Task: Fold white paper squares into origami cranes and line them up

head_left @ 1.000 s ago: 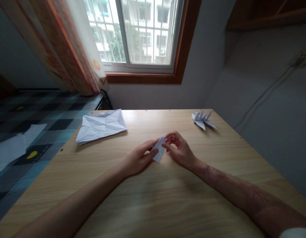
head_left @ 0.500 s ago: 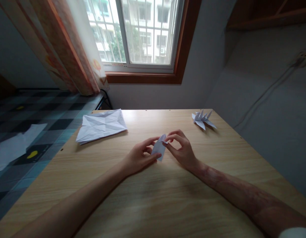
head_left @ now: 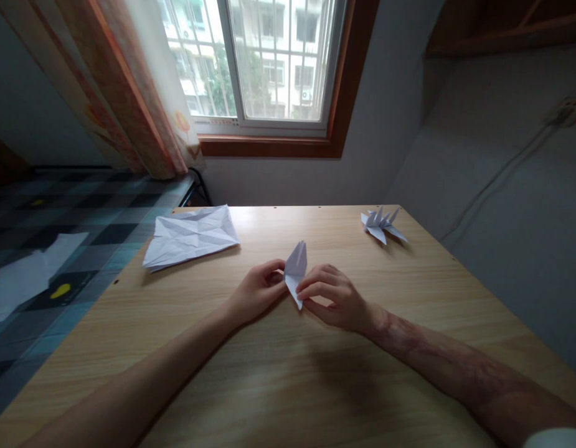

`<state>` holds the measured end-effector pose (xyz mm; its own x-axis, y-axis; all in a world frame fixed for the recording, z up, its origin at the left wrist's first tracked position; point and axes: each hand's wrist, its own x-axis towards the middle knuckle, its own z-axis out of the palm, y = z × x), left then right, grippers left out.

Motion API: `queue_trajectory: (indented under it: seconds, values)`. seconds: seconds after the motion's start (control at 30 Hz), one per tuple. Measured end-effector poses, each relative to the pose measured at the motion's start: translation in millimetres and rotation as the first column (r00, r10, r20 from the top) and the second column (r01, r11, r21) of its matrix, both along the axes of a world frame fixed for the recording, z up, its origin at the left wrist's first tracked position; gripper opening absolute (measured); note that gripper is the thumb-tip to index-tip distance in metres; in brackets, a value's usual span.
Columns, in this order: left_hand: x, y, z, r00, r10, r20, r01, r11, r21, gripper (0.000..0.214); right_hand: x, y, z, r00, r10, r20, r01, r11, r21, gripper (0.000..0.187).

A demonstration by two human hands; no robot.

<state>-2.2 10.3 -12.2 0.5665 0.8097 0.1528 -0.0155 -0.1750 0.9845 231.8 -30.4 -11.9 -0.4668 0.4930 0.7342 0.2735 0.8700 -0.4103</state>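
Note:
A small folded piece of white paper (head_left: 296,267) is held between my two hands above the middle of the table. Its narrow points aim away from me, and its lower corner tapers toward me. My left hand (head_left: 261,287) pinches its left edge, with the fingertips partly hidden behind the paper. On the other side, my right hand (head_left: 333,295) grips the lower right part between thumb and fingers.
Creased white paper sheets (head_left: 192,236) lie at the table's back left. Several folded paper cranes (head_left: 382,225) sit clustered at the back right of the wooden table (head_left: 250,386). More white paper (head_left: 28,277) lies on the checked bed (head_left: 114,233) at left.
The folded paper has been turned so its points stand upward and away. My right hand has shifted from its upper edge down to its lower part; my left hand moved slightly left.

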Motion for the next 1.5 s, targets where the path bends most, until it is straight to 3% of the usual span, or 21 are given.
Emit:
queue_trajectory:
  seconds: [0.27,0.6,0.83,0.9,1.0,1.13,1.4,1.5]
  values:
    - [0,0,-0.4,1.000,-0.006,0.026,0.008,0.998,-0.068,0.042,0,1,-4.2,0.997,0.048,0.066,-0.046,0.998,-0.030,0.012]
    - [-3,1,10.5,0.995,-0.025,0.092,0.030,0.998,-0.057,0.031,-2,2,-0.9,0.996,0.001,0.095,0.000,1.000,-0.010,0.013]
    - [3,-1,-0.2,0.990,-0.007,0.144,0.023,0.994,-0.110,0.035,-3,0,0.0,0.996,0.060,0.072,-0.061,0.998,0.003,0.018]
    - [3,-1,-1.9,0.990,0.019,0.142,0.000,0.991,-0.132,0.036,-2,-2,1.0,1.000,0.017,0.016,-0.017,1.000,0.012,0.026]
    - [3,0,-1.6,0.989,0.033,0.146,-0.009,0.987,-0.159,0.040,-1,-1,0.4,0.981,-0.150,-0.126,0.154,0.988,0.023,0.038]
    - [2,-2,1.3,0.990,0.038,0.134,-0.014,0.984,-0.176,0.042,2,6,-3.6,0.921,-0.294,-0.256,0.290,0.955,-0.054,0.046]
    - [1,-2,2.8,0.990,-0.006,0.139,0.031,0.983,-0.180,0.040,5,12,-12.2,0.913,-0.289,-0.287,0.233,0.949,-0.213,0.046]
    - [1,-2,2.2,0.988,0.012,0.155,0.019,0.980,-0.197,0.044,4,12,-10.5,0.927,-0.271,-0.260,0.213,0.950,-0.229,0.034]
